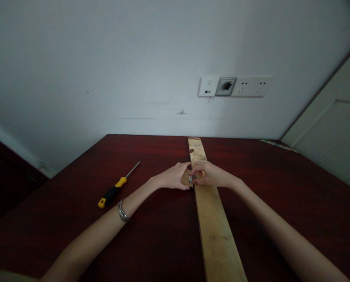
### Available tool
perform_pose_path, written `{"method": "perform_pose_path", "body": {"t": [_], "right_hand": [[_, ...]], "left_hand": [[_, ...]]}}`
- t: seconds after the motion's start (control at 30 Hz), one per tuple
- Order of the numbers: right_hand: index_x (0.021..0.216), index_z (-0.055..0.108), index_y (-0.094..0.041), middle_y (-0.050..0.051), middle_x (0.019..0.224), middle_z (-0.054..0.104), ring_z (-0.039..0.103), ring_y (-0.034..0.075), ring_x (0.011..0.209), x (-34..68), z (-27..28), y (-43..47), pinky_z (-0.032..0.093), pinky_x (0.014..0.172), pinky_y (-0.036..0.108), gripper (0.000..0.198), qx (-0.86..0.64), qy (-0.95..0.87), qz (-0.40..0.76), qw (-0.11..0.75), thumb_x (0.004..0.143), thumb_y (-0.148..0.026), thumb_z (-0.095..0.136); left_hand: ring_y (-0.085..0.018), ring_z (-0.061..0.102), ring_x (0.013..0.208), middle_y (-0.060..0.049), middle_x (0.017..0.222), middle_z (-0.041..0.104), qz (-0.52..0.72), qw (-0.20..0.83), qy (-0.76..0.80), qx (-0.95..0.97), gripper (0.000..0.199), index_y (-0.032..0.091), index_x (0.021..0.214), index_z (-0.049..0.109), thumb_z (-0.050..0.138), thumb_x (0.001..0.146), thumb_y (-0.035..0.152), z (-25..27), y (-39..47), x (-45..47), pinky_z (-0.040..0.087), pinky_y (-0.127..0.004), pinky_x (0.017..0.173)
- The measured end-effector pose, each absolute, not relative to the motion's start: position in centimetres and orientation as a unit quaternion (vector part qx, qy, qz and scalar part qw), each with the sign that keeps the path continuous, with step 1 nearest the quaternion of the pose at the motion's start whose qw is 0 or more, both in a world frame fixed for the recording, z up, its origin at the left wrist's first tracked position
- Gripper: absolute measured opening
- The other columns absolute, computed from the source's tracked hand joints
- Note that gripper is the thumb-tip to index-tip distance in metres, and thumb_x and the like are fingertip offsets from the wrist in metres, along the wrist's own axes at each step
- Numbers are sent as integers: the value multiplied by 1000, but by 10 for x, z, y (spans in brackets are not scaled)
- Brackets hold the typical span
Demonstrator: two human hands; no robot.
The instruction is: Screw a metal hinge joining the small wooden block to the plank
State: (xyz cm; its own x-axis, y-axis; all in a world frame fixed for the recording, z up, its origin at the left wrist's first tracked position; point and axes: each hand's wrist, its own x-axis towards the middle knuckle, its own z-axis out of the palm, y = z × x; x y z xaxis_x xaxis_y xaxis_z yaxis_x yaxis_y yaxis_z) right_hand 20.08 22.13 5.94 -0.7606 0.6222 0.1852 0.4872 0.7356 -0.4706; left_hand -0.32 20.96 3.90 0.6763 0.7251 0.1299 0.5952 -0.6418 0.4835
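My left hand point(175, 177) curves its thumb and fingers around a small tan piece point(186, 179) at the left edge of a long wooden plank point(216, 227). A small silvery metal part point(190, 178) shows on the tan piece; its exact kind is too small to make out. From the other side, my right hand point(212, 174) reaches across the plank, its thumb and fingertips pinched at the metal part. Left of both hands lies a screwdriver point(113, 192) with a black and yellow handle, its shaft pointing away from me.
The plank runs lengthwise over a dark red table point(151, 243) toward the white wall point(151, 58). Wall sockets point(248, 87) sit above the table's back edge. At the right stands a pale panelled door point(333, 117). A thin strip point(277, 145) lies near the back right edge.
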Motion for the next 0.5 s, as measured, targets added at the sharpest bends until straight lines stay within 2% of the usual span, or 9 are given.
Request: {"method": "perform_pose_path", "body": {"t": [0.27,0.5], "right_hand": [[80,67,-18,3,83,59,54,14,74,197,57,219,43,69,26,10,-293,-918,212,166,76,-26,62],[77,66,-18,3,81,59,54,13,71,198,56,220,42,67,26,8,-288,-918,210,176,74,-24,63]], "left_hand": [[-28,49,107,-14,118,49,165,217,366,890,85,16,132,31,73,62,36,41,208,-3,40,-41,91],[-28,49,108,-13,118,48,175,226,370,884,80,17,130,33,72,62,35,41,207,-2,40,-42,91]]}}
